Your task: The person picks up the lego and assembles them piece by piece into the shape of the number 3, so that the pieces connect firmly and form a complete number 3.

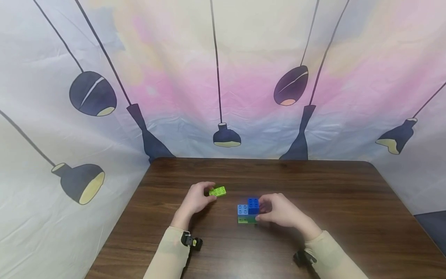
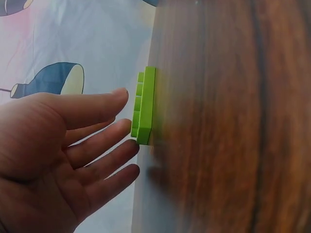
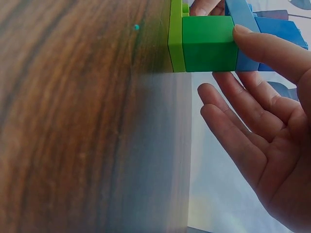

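A thin lime-green building brick (image 2: pixel 147 107) lies on the table, its studs facing up. My left hand (image 1: pixel 198 198) is beside its left end, thumb and fingers spread around it; in the left wrist view the fingertips come right up to the brick without closing on it. To the right stands a stack of bricks: a lime-green layer (image 3: pixel 177 43) at the bottom, a green brick (image 3: pixel 209 44), a light blue layer (image 1: pixel 242 209), and a dark blue brick (image 1: pixel 253 206) on top at the right. My right hand (image 1: pixel 280 210) pinches the stack's right side, thumb at the light blue layer.
The brown wooden table (image 1: pixel 223 255) reaches back to a fabric backdrop (image 1: pixel 174 89) printed with hanging lamps. Black wrist cameras (image 1: pixel 191 241) sit on both sleeves. A dark patch (image 1: pixel 432 228) shows beyond the table's right edge.
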Demonstrator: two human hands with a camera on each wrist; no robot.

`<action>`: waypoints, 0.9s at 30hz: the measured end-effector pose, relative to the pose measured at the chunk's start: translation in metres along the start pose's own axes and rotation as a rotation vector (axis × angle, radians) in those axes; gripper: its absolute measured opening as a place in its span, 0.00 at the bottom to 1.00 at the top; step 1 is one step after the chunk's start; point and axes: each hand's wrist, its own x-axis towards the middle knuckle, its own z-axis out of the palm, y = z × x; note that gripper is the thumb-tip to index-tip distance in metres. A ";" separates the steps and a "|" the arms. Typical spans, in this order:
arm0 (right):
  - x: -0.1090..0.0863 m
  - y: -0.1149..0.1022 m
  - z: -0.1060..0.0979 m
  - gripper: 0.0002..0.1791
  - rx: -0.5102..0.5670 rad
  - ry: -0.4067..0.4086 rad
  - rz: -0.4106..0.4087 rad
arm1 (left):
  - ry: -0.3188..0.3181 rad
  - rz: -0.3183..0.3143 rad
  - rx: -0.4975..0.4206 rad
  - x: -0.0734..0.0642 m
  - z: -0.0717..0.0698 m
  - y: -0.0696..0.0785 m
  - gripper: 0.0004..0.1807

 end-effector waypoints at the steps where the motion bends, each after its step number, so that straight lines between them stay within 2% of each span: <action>1: 0.000 0.000 0.000 0.18 0.003 0.000 0.002 | 0.001 -0.005 0.003 0.000 0.000 0.000 0.25; 8: 0.000 0.001 0.000 0.18 0.008 -0.005 0.002 | 0.001 -0.012 0.068 0.001 0.002 -0.003 0.21; 14: 0.001 0.001 0.000 0.19 0.000 -0.007 0.006 | -0.025 -0.011 0.089 0.002 0.000 -0.005 0.17; 20: 0.001 0.000 0.000 0.20 0.000 -0.005 0.004 | -0.083 -0.021 0.088 0.000 -0.005 -0.003 0.20; 27: 0.000 -0.001 0.000 0.21 0.000 -0.007 0.019 | -0.108 -0.014 0.075 -0.002 -0.003 -0.001 0.22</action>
